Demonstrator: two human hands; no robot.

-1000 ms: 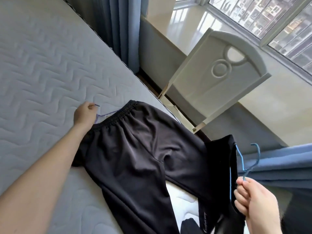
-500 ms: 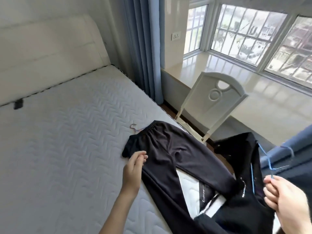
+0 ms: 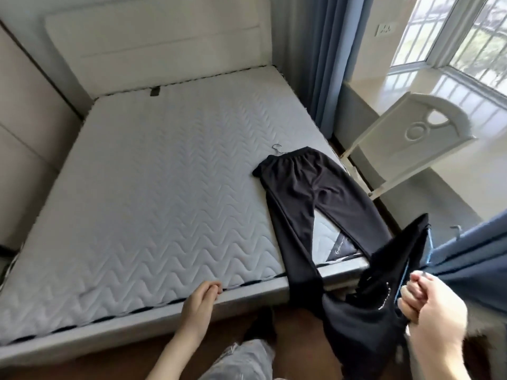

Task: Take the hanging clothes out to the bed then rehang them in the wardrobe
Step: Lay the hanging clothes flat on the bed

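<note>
Beside the bed, left grip loose, empty; right grip around blue hanger half-hidden by black garment.

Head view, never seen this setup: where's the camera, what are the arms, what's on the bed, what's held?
No machine here: a person works with bare hands, and the one camera sits on their head, looking forward and down. The arms at the bottom are theirs. The left hand hangs near the foot of the bed, fingers loosely curled, holding nothing. The right hand has its grip on a blue hanger carrying a black garment. On the mattress lie black trousers on a thin hanger, only its hook showing; the legs trail over the foot edge. A white chair stands beside the bed.
</note>
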